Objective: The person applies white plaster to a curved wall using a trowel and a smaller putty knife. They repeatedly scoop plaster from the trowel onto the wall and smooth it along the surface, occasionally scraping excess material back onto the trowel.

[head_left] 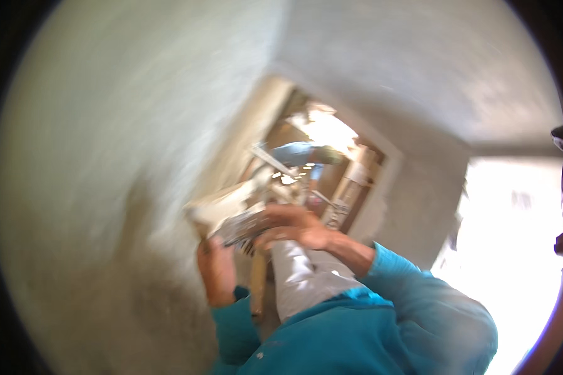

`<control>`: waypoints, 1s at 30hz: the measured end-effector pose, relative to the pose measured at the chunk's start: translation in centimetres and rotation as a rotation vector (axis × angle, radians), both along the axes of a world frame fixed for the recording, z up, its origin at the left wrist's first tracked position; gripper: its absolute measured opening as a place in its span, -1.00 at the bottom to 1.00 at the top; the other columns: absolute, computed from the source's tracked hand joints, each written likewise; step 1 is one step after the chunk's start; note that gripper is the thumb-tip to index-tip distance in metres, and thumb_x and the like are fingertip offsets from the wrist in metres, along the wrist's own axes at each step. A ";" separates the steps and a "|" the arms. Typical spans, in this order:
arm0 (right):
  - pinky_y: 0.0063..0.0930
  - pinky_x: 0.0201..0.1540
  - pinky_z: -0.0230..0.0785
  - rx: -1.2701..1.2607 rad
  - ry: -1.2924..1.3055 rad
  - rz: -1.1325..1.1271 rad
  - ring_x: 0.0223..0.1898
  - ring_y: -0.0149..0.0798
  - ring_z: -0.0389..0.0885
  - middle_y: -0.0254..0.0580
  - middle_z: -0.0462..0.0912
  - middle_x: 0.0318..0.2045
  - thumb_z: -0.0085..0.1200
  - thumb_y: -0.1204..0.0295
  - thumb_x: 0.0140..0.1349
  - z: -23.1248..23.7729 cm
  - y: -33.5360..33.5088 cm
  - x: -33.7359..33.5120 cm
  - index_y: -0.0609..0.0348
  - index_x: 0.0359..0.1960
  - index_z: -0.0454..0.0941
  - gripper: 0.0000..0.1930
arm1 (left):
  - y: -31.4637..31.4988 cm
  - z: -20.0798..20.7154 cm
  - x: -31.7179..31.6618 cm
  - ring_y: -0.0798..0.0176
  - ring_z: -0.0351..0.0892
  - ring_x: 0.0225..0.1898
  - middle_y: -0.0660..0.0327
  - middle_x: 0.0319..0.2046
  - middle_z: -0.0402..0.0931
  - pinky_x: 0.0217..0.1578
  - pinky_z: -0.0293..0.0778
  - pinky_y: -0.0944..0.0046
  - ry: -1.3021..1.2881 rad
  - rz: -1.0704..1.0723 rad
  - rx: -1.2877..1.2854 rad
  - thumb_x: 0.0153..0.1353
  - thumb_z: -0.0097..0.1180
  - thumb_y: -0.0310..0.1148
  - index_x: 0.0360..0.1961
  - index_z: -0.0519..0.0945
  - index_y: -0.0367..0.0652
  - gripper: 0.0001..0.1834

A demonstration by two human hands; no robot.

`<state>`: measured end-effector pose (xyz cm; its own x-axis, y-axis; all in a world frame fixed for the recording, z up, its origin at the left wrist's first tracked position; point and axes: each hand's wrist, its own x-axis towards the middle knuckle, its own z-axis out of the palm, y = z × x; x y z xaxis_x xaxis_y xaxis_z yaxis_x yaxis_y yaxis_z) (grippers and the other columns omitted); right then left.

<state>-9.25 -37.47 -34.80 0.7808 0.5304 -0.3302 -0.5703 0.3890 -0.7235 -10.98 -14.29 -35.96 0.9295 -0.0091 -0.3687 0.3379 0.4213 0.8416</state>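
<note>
My left hand point(216, 269) is closed at the lower edge of a broad pale flat piece point(222, 207), which looks like a board or wide blade. Motion blur hides its exact kind. From the right, my right hand point(297, 226) reaches across with bent fingers closed on a grey flat-bladed tool point(242, 227), like a plastering trowel. The grey blade lies against or just in front of the pale piece, its far end near my left thumb. Both hands are close together in front of my body, beside the plastered wall.
A grey plastered wall point(119, 150) fills the left side. Past my hands is a doorway or opening, with a pale bar point(273, 160), a blurred blue shape point(292, 152) and bright light. A narrow wooden piece point(258, 287) stands by my white trouser leg point(291, 275). A bright opening point(513, 250) lies right.
</note>
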 end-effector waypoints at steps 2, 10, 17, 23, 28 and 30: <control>-0.30 -0.04 0.62 -0.124 -0.060 0.009 -0.05 -0.20 0.69 0.05 0.65 0.00 -0.01 0.53 0.41 2.4 -0.4 -1.6 0.34 0.18 0.43 -0.67 | -0.9 1.2 -0.7 0.07 0.44 0.18 0.00 0.16 0.44 0.25 0.33 -0.01 -0.056 -0.038 -0.006 0.44 0.07 -0.08 0.26 0.34 -0.43 -0.38; -0.44 -0.36 0.62 -0.149 -0.118 -0.345 -0.31 -0.37 0.70 -0.14 0.72 -0.28 -0.01 0.48 0.35 9.6 0.7 -8.1 0.34 0.00 0.53 -0.74 | -4.1 6.8 -3.8 0.03 0.37 0.28 -0.01 0.34 0.29 0.23 0.36 0.05 -0.168 -0.339 -0.143 0.46 0.01 -0.14 0.40 0.19 -0.40 -0.33; -0.34 -0.18 0.59 -0.880 -0.529 -0.549 -0.22 -0.23 0.73 0.01 0.73 -0.19 0.11 0.46 0.29 8.9 -9.6 -14.7 0.33 -0.03 0.61 -0.74 | -4.7 8.1 -2.0 0.08 0.39 0.26 0.03 0.32 0.33 0.20 0.40 0.07 -0.047 -0.287 -0.157 0.47 -0.01 -0.25 0.38 0.25 -0.27 -0.44; -0.08 -0.02 0.49 -2.318 0.486 -0.871 -0.04 0.06 0.66 -0.01 0.72 -0.15 0.13 0.21 0.30 11.0 -34.3 -33.3 0.08 -0.08 0.64 -0.72 | -4.5 7.8 -1.8 0.07 0.48 0.19 -0.01 0.26 0.37 0.10 0.54 0.09 -0.113 -0.290 -0.178 0.43 0.04 -0.35 0.35 0.27 -0.33 -0.46; -0.13 0.05 0.46 -1.995 0.690 -0.429 0.06 0.02 0.62 0.01 0.68 -0.04 0.13 0.05 0.29 7.7 -38.5 -39.4 0.04 -0.07 0.65 -0.62 | -4.7 9.3 -1.5 0.09 0.53 0.14 -0.03 0.22 0.41 0.01 0.61 0.16 -0.123 -0.342 -0.174 0.40 0.07 -0.38 0.35 0.25 -0.38 -0.43; -0.13 0.05 0.46 -1.983 0.698 -0.498 0.02 0.04 0.64 0.00 0.69 -0.06 0.08 0.08 0.30 6.1 -38.6 -39.6 0.02 -0.08 0.65 -0.65 | -4.7 9.6 -1.4 0.09 0.54 0.12 -0.03 0.21 0.43 0.00 0.62 0.17 -0.121 -0.342 -0.163 0.39 0.08 -0.39 0.35 0.26 -0.39 -0.43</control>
